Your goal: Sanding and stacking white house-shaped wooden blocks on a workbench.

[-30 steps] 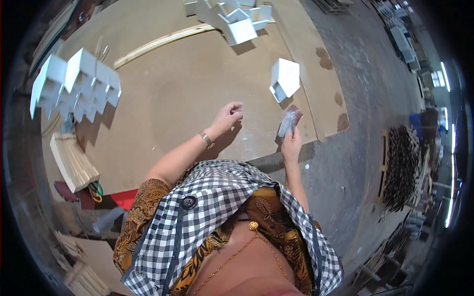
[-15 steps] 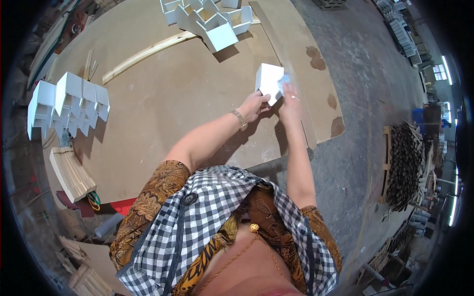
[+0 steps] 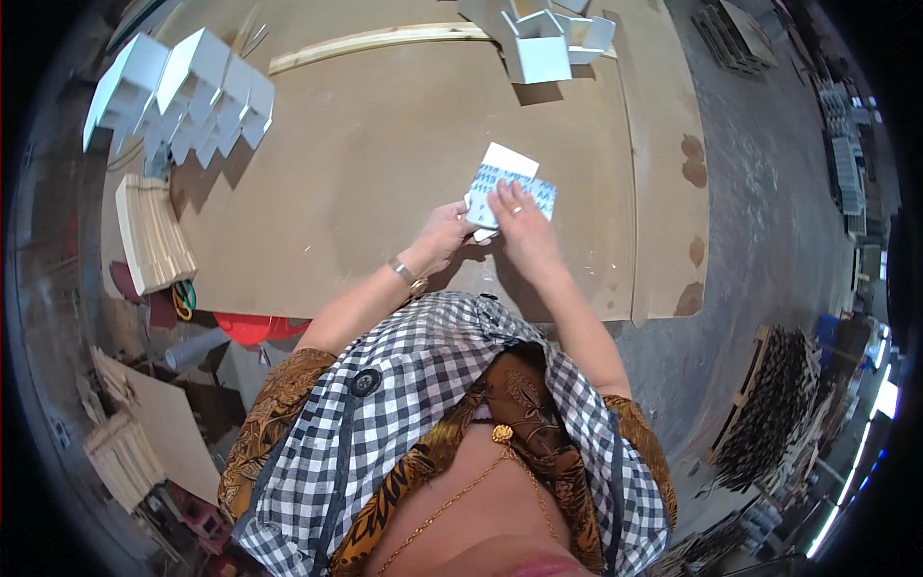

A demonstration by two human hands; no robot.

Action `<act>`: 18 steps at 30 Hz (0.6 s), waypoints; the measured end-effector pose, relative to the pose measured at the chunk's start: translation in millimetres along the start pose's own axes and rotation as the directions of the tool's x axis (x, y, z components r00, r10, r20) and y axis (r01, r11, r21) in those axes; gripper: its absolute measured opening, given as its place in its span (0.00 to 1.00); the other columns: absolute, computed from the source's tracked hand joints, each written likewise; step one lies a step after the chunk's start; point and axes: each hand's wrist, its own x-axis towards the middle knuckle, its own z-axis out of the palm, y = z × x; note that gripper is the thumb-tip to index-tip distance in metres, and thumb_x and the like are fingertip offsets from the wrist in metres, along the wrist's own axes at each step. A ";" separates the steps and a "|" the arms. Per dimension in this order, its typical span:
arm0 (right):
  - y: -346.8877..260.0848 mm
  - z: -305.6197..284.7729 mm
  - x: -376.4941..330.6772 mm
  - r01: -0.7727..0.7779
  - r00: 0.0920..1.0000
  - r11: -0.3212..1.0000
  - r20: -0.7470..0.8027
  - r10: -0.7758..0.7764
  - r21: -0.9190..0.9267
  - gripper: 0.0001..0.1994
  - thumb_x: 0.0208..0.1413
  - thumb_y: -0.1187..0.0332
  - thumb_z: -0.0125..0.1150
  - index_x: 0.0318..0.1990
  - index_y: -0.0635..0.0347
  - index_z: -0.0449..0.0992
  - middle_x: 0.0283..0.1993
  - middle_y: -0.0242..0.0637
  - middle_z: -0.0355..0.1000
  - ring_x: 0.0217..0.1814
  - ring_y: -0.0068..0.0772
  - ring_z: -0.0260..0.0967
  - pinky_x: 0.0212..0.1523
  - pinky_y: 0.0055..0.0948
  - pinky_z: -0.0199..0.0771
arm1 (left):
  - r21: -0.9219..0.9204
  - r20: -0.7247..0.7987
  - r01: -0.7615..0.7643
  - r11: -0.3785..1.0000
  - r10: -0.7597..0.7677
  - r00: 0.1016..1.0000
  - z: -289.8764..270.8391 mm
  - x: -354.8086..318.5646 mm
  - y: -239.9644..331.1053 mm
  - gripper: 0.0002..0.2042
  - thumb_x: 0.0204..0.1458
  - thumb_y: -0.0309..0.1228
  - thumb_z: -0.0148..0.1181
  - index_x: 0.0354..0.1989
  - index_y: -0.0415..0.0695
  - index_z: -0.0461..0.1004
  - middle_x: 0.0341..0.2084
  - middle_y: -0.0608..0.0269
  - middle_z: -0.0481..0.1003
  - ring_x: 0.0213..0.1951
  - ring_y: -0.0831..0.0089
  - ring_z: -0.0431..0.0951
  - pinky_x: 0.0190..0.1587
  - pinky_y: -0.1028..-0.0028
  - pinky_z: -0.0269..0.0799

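A small white box-like piece (image 3: 510, 159) is held up over the brown board tabletop (image 3: 375, 154), in front of my body. My left hand (image 3: 442, 234) closes on its lower left edge. My right hand (image 3: 524, 231) presses a sheet of sandpaper (image 3: 543, 196), white-backed with blue print, against the upper face. The fingers of that hand lie along the sheet, and its thumb is hard to see. Most of the piece's lower part is hidden under the sandpaper and my hands.
Joined white box units stand at the far right (image 3: 538, 60) and the far left (image 3: 197, 87). A pale wood strip (image 3: 385, 40) crosses the back, and a long flat strip (image 3: 625, 173) runs along the right. Bundled wood slats (image 3: 154, 240) lie at the left edge.
The sandpaper and my right hand have moved from the piece's right side onto its upper face. The piece has turned and come closer to me. The whole view has swung left.
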 end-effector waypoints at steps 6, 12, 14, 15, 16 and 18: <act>37.5 12.8 35.8 -0.111 0.991 0.993 -0.074 0.107 -0.043 0.23 0.37 0.78 0.49 0.47 0.62 0.63 0.52 0.47 0.58 0.55 0.48 0.53 0.51 0.36 0.58 | -0.013 0.054 0.032 0.999 -0.032 0.998 -9.2 -1.1 -2.4 0.09 0.48 0.23 0.45 0.37 0.35 0.66 0.30 0.62 0.70 0.29 0.79 0.71 0.32 0.80 0.71; -16.3 10.9 21.5 0.013 0.999 0.997 0.031 -0.011 -0.071 0.23 0.38 0.78 0.48 0.49 0.65 0.59 0.53 0.49 0.56 0.56 0.51 0.51 0.53 0.38 0.54 | -0.107 0.070 -0.091 0.990 0.099 0.993 -11.6 2.4 -11.5 0.08 0.47 0.23 0.46 0.36 0.36 0.66 0.28 0.65 0.70 0.27 0.80 0.69 0.29 0.82 0.69; -24.0 1.9 -2.9 0.008 0.999 0.999 0.054 -0.005 -0.051 0.24 0.38 0.79 0.48 0.49 0.64 0.60 0.53 0.49 0.55 0.56 0.50 0.51 0.53 0.38 0.54 | 0.011 -0.005 -0.047 0.999 0.047 0.999 -5.2 -8.5 -2.7 0.08 0.47 0.23 0.46 0.36 0.37 0.67 0.28 0.66 0.70 0.27 0.82 0.69 0.28 0.83 0.66; -23.2 -3.6 -10.2 0.005 0.997 1.000 0.073 -0.003 -0.031 0.25 0.37 0.79 0.49 0.49 0.63 0.60 0.53 0.49 0.55 0.56 0.48 0.52 0.52 0.37 0.55 | 0.007 -0.007 -0.052 0.999 0.052 0.999 -2.6 -9.6 -4.3 0.08 0.47 0.23 0.46 0.36 0.37 0.67 0.28 0.66 0.70 0.27 0.82 0.69 0.28 0.83 0.66; -21.9 -11.5 -13.8 0.012 0.997 0.999 0.074 -0.010 -0.032 0.25 0.37 0.79 0.49 0.49 0.63 0.60 0.53 0.49 0.55 0.56 0.48 0.52 0.52 0.37 0.55 | -0.031 0.012 -0.080 0.996 0.080 0.997 0.0 -10.0 -7.0 0.08 0.48 0.24 0.46 0.36 0.38 0.68 0.28 0.66 0.70 0.27 0.83 0.69 0.27 0.84 0.65; -16.2 -27.7 -17.4 -0.066 0.957 0.995 0.286 0.042 0.076 0.27 0.36 0.80 0.50 0.50 0.60 0.60 0.54 0.49 0.55 0.57 0.45 0.51 0.52 0.36 0.57 | -0.074 0.080 -0.113 0.991 0.118 0.990 -5.1 -5.7 -12.3 0.09 0.49 0.25 0.45 0.38 0.37 0.66 0.30 0.64 0.70 0.29 0.81 0.69 0.29 0.83 0.66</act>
